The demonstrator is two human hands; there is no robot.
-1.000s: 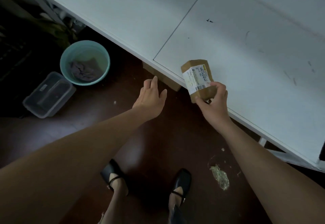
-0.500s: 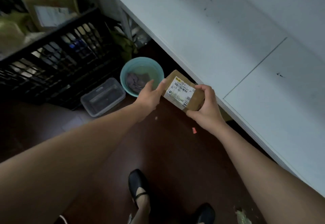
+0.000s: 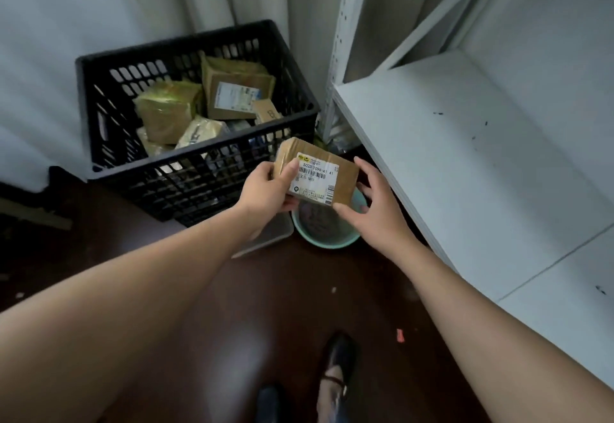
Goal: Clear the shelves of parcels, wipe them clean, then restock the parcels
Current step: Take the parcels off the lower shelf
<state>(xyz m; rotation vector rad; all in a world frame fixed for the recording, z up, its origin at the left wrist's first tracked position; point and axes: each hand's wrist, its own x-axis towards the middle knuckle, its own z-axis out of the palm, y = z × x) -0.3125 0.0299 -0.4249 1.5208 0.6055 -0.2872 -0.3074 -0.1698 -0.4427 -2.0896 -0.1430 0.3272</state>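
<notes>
a parcel storeroom or pickup point: white metal shelving with slotted uprights, a black plastic crate heaped with labelled cardboard parcels, and a dark floor.

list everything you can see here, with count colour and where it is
parcel in hand: 1, brown with white label, above the basin
crate: 1, black, on the floor left of the shelf
parcels in crate: several, brown and yellowish, exact count unclear
shelf: 1, white, bare and scuffed, right
basin: 1, teal, on the floor, dark cloth inside
clear tub: 1, beside the basin, mostly hidden
left hand: grips the parcel's left end
right hand: fingers loose at the parcel's right end
shoes: 2, black, bottom
</notes>
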